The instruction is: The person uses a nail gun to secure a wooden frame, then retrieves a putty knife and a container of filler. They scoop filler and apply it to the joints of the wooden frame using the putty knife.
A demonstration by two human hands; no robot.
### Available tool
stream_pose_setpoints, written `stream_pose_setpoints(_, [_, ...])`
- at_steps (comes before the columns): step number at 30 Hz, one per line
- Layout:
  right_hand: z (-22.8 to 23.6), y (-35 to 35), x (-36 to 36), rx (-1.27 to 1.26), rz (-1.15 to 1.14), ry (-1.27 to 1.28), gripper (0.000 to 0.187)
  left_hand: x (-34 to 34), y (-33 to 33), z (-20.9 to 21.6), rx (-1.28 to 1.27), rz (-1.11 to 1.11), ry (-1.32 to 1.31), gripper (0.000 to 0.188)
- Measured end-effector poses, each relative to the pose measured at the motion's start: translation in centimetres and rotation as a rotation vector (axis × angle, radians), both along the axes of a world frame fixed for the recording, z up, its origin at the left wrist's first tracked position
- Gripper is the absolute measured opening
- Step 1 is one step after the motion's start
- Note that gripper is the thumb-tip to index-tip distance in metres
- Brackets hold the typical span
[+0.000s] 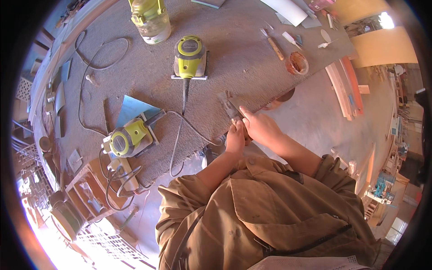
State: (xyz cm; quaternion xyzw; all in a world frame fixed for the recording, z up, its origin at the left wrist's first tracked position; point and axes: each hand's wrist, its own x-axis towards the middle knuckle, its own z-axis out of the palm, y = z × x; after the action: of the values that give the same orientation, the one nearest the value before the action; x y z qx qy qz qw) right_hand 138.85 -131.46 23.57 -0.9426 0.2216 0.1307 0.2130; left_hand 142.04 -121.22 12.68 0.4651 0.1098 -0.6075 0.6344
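Observation:
Both hands are together at the near edge of the workbench [148,78], around a dark, narrow, wood-like piece [230,108] whose exact kind I cannot make out. Its far end lies over the bench top. My left hand [235,140] has its fingers closed on the near end. From the right side, my right hand [261,129] grips the same piece, the index finger stretched along it. Beyond them stands a green-and-grey electric sander [189,56]. A second sander [128,140] sits to the left beside a blue sheet of sandpaper [135,109].
Cords loop across the bench to a power strip [124,176] at its left corner. A clear bottle [152,28] stands at the back. At the far right are a wooden-handled tool [275,48], a small tub of reddish-brown stuff [297,63] and, beyond the edge, wooden strips [339,90].

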Motion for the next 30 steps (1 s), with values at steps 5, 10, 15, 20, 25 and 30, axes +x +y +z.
stream_pose_setpoints(5, [2.6,1.3,-1.2,0.081,-0.039,0.183,0.042,-0.4,-0.7,1.3,0.140,0.118,-0.120,0.028])
stream_pose_setpoints(10, [0.1,0.6,0.4,0.052,-0.012,0.029,0.041,0.3,-0.1,1.1,0.064,-0.020,-0.058,0.029])
stream_pose_setpoints(15, [1.9,1.7,0.5,0.052,-0.031,0.127,0.040,-2.3,0.7,-6.0,-0.113,0.046,-0.679,0.031])
stream_pose_setpoints(20, [0.9,1.4,1.1,0.061,-0.020,0.126,0.042,0.2,-0.6,2.0,0.166,-0.024,-0.072,0.032])
stream_pose_setpoints(25, [0.7,1.5,0.9,0.030,0.008,0.082,0.042,-2.2,-0.4,-3.3,-0.058,0.202,-0.355,0.031])
stream_pose_setpoints(30, [-0.7,1.0,1.7,0.043,-0.042,-0.004,0.041,0.1,-0.6,2.1,0.048,0.078,-0.057,0.026])
